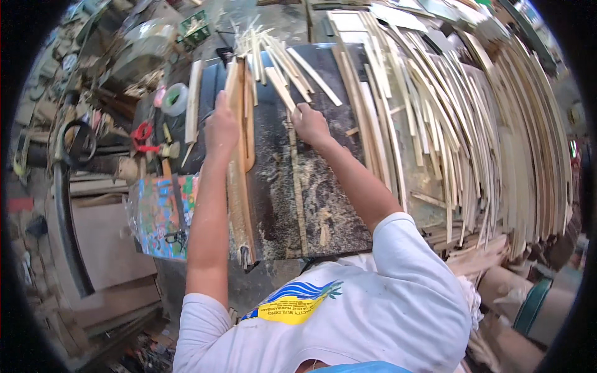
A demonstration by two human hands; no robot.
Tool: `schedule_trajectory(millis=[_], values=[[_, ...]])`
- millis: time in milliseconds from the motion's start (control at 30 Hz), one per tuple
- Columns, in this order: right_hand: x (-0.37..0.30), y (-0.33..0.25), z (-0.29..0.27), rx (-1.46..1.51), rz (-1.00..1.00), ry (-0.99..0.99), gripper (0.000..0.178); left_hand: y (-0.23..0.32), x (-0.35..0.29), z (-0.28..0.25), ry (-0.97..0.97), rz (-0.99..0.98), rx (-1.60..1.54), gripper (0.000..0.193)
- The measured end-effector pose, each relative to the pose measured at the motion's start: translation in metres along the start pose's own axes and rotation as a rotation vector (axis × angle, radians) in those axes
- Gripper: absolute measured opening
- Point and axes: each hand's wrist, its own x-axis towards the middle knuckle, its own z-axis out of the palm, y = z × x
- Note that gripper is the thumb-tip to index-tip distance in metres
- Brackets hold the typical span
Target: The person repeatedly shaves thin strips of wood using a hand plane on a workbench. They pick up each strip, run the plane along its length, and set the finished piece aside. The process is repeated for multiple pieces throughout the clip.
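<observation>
My left hand (222, 129) is closed at the near end of a pale wooden strip (232, 76), beside a long brown wooden rail (241, 180) that runs along the dark table. In my right hand (309, 124), the fingers pinch the near end of another wooden strip (279, 87), which points away to the upper left. Beyond both hands, several thin pale strips (256, 48) lie fanned out over the table's far edge. Sawdust covers much of the dark tabletop (273, 214), and a narrow lighter line (296, 186) crosses it from front to back.
Long wooden strips (435, 118) lie in a wide pile on the right. At the left are red-handled scissors (142, 133), a roll of clear tape (175, 99) and a colourful sheet (160, 211). A green crate (193, 28) stands at the far left.
</observation>
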Motion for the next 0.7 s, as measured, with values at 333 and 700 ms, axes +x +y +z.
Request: schedule_trajectory(millis=[333,700], values=[[-0.019,0.190,-0.163,-0.605,-0.011,0.656,0.023,0.025,-0.120,0.017,-0.376,-0.116,-0.749,0.056],[-0.024,0.223,-0.203,-0.253,0.395,0.327,0.036,0.012,-0.202,0.001,-0.474,-0.138,-0.843,0.058]])
